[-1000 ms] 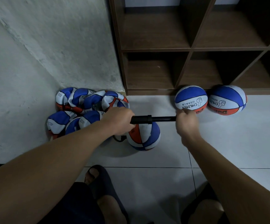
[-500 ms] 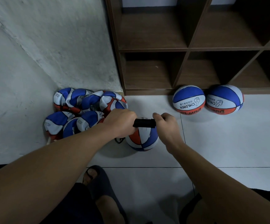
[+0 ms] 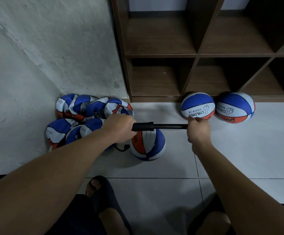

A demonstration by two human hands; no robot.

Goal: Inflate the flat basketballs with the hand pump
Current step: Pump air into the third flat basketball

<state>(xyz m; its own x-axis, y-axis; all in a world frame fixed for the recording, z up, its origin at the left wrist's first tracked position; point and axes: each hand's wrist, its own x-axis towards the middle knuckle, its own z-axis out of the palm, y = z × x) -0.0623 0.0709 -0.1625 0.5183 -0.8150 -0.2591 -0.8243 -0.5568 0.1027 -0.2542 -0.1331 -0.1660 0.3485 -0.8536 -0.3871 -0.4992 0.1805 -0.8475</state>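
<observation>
On the floor below the hands, the ball (image 3: 147,145) being filled sits beside a heap of flat balls (image 3: 87,116), its hose (image 3: 120,148) looping left. The left hand (image 3: 119,128) grips the pump (image 3: 143,126) barrel and the right hand (image 3: 197,130) clasps the handle, rod drawn out. Pushing straight along the barrel, with the left hand steady, should keep the needle seated.

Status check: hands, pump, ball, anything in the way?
Left hand grips pump barrel; right hand grips handle, rod extended. Ball under pump, nearly round. Flat pile at left; nothing in the way.
</observation>
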